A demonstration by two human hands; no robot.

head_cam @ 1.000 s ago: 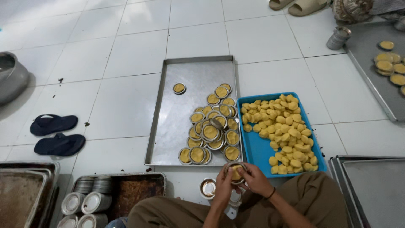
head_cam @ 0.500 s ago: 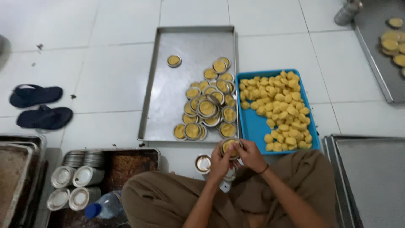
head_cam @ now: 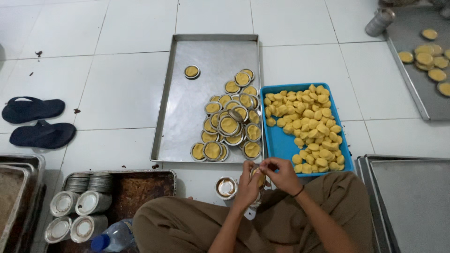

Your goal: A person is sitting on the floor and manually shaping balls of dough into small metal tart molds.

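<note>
Both hands low at the blue tray's near-left corner, w/ a small tin mould between them.
Vs. a sec ago the left hand (head_cam: 247, 183) & right hand (head_cam: 280, 174) have dropped toward the lap; fingers curled shut round the mould (head_cam: 258, 177), pressing yellow dough, just off the blue tray (head_cam: 281, 144); work carries on, filled moulds sit in the steel tray (head_cam: 187, 117).

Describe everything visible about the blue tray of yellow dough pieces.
The blue tray is a shallow rectangular tray with a raised rim, plastic by its look, lying flat on the white tiled floor. Small round yellow dough pieces are heaped over its far and right parts; the near left area is bare. Its left edge lies against the steel tray. The person's right hand is at its near edge.
</note>
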